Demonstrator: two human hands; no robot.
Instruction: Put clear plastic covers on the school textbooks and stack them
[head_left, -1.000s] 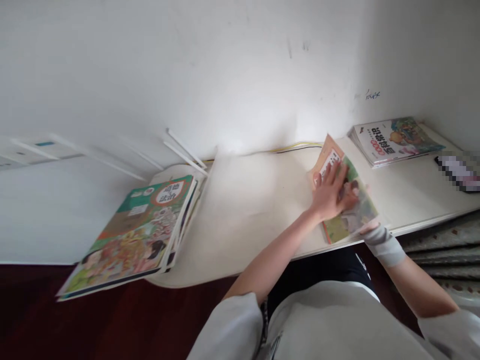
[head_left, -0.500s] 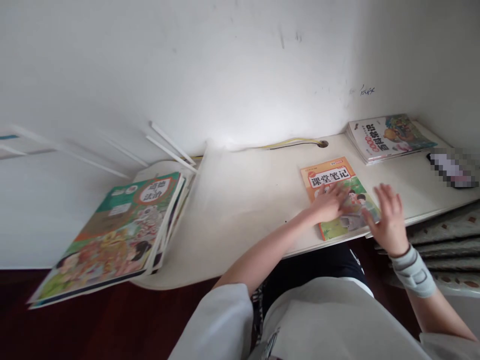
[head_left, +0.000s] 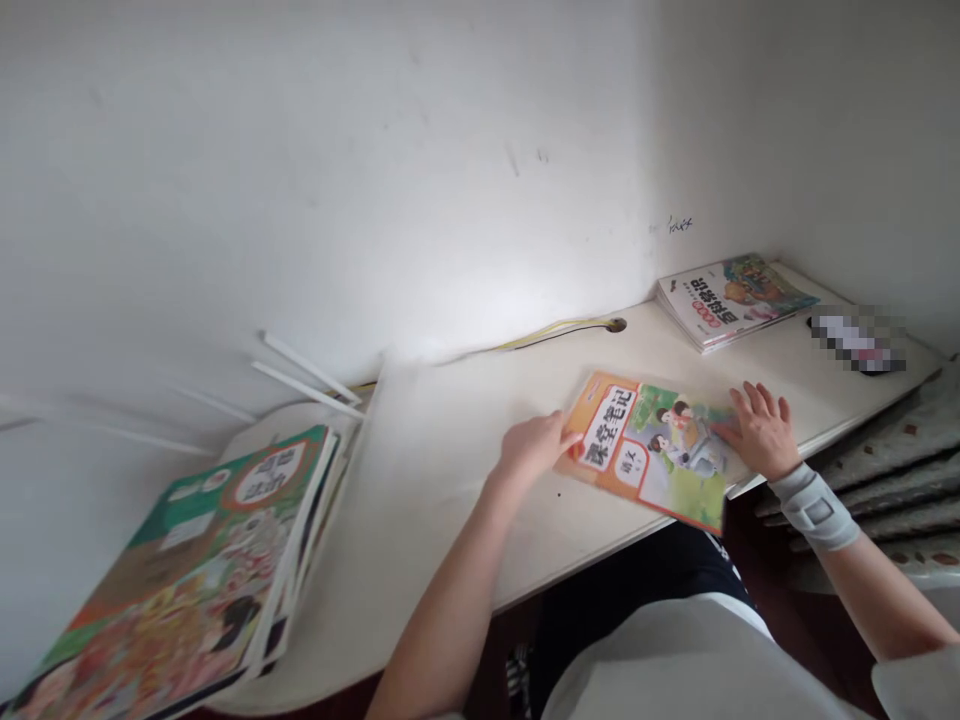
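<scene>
The left hand [head_left: 534, 445] is pinching the orange title end of the Chinese class-notes book [head_left: 652, 450], with its thumb on top of the cover. The right hand [head_left: 766, 432] is keeping its fingers a bit wide by the other end; I cannot tell how firmly it is touching. The book is sitting over the front edge of the white desk [head_left: 450, 520], one corner poking out. A book stack [head_left: 739, 300] and a blurred-out phone [head_left: 855, 342] are lying beyond the right hand.
</scene>
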